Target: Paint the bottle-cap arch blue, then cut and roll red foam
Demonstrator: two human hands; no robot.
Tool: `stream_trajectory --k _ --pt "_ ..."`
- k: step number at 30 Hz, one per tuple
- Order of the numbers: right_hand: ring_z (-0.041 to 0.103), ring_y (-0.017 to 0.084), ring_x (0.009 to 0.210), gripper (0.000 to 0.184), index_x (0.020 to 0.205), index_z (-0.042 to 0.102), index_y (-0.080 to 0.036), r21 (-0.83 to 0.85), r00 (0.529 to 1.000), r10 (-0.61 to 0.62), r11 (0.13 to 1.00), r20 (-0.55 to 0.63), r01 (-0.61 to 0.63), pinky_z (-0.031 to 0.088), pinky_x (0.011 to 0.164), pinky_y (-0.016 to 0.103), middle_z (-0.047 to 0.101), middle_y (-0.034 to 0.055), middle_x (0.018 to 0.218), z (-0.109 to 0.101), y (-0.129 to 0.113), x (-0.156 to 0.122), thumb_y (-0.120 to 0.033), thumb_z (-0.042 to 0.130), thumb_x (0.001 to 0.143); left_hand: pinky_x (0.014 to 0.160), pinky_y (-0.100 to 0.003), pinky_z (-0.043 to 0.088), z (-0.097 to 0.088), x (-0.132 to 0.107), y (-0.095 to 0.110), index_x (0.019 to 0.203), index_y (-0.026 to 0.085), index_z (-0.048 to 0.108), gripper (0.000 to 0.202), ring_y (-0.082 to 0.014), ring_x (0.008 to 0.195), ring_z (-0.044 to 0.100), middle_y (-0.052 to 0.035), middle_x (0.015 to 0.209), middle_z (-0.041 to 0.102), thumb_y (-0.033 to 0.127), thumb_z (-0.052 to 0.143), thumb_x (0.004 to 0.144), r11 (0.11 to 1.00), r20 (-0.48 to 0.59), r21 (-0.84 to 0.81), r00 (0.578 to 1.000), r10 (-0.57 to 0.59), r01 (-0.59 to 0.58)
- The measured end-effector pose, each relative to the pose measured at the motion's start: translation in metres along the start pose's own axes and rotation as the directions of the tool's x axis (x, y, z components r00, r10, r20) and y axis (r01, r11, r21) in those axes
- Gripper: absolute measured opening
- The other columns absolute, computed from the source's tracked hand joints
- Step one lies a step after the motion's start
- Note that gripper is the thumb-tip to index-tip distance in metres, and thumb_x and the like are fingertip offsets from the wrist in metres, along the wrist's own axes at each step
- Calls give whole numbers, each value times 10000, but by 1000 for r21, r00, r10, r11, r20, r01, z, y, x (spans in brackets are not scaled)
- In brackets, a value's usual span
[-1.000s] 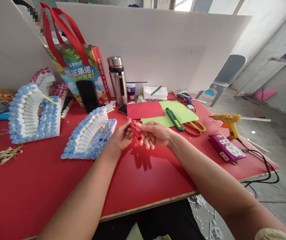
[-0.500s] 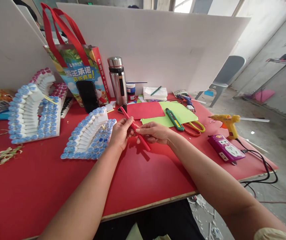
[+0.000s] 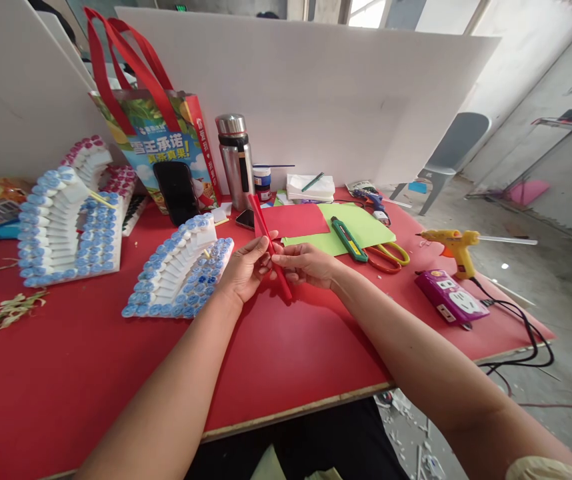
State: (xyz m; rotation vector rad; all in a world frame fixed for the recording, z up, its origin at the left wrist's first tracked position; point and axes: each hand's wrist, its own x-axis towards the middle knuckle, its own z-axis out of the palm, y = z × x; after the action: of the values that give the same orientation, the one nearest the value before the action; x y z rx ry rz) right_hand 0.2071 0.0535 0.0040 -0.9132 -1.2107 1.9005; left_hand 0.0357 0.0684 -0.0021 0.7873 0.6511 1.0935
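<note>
A narrow folded strip of red paper [image 3: 282,283] is held above the table, slanting from upper left to lower right. My left hand [image 3: 247,267] grips it near the middle, thumb on top. Just to the right, the thumb and fingers of my right hand [image 3: 305,264] pinch the same strip. Some fingertips are hidden behind the paper. Beyond the hands lie a flat red sheet [image 3: 299,221] and a light green sheet [image 3: 373,227], with a green utility knife [image 3: 349,239] and scissors [image 3: 391,257] on and beside the green one.
Blue-and-white rosette-covered models [image 3: 176,273] stand at left on the red table [image 3: 296,360]. Behind are a shopping bag [image 3: 166,133], a phone [image 3: 175,192] and a steel flask [image 3: 236,160]. At right, a yellow glue gun [image 3: 459,247] rests by a purple power strip [image 3: 449,297] with trailing cables.
The strip has turned slightly more upright, its upper end moving up and right and its lower end shifting left. Both hands keep their hold.
</note>
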Motion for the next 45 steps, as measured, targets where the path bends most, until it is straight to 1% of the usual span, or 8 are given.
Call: stream_trajectory --k 6,11,15,24,29,35,40,45 --pt "563 65 533 441 890 678 -131 -101 995 -46 994 -92 37 358 437 181 737 81 895 -2 -3 1 -522 811 739 439 -169 404 0 1 1 920 127 770 390 -47 492 500 -7 679 678 335 913 623 1000 -64 12 998 13 -13" --pt "497 63 519 463 852 648 -160 -230 877 -299 947 -376 224 322 410 189 667 11 786 -4 -7 2 -584 783 725 581 -214 512 6 -3 -3 868 142 753 315 -113 597 634 -36 715 716 382 857 693 966 -33 259 999 22 -12" --pt "403 70 435 431 675 563 -175 -385 845 -369 897 -386 216 281 412 211 480 -63 480 -3 -5 3 -548 770 731 628 -246 540 15 -9 -9 855 137 736 300 -137 617 657 -59 732 727 413 797 757 921 56 388 998 -6 -16" --pt "412 78 458 392 628 579 -168 -612 781 -463 779 -418 135 307 449 225 474 -58 480 -7 3 9 -505 714 774 560 -324 572 18 -13 -13 885 140 684 256 -183 563 666 -70 734 719 361 763 783 922 48 386 997 -60 37" --pt "483 94 457 403 726 599 -175 -562 786 -457 809 -416 173 360 425 220 543 -41 561 -7 3 8 -561 684 800 654 -340 581 19 -11 -14 885 127 686 243 -231 678 729 -106 805 753 285 801 742 950 85 303 991 -100 69" --pt "670 149 713 386 1048 610 -188 -620 856 -431 764 -285 178 512 616 250 708 31 867 -6 7 10 -481 713 818 651 -275 546 13 -3 -10 818 155 648 235 -172 689 706 -51 791 746 262 824 703 984 -203 128 968 146 -121" --pt "632 122 609 205 875 620 -163 -553 935 -326 809 -137 201 480 580 234 667 7 724 -3 11 10 -367 631 887 683 -220 502 6 4 -12 790 151 695 239 -110 722 660 -27 840 737 257 868 664 973 -181 133 961 209 -187" --pt "476 68 471 306 911 627 -153 -330 981 -190 925 27 188 340 411 195 563 -35 671 -2 -2 -3 -457 645 889 690 -246 505 2 3 2 845 145 709 237 -140 783 679 -45 845 726 331 825 755 984 -69 -81 986 153 -158"
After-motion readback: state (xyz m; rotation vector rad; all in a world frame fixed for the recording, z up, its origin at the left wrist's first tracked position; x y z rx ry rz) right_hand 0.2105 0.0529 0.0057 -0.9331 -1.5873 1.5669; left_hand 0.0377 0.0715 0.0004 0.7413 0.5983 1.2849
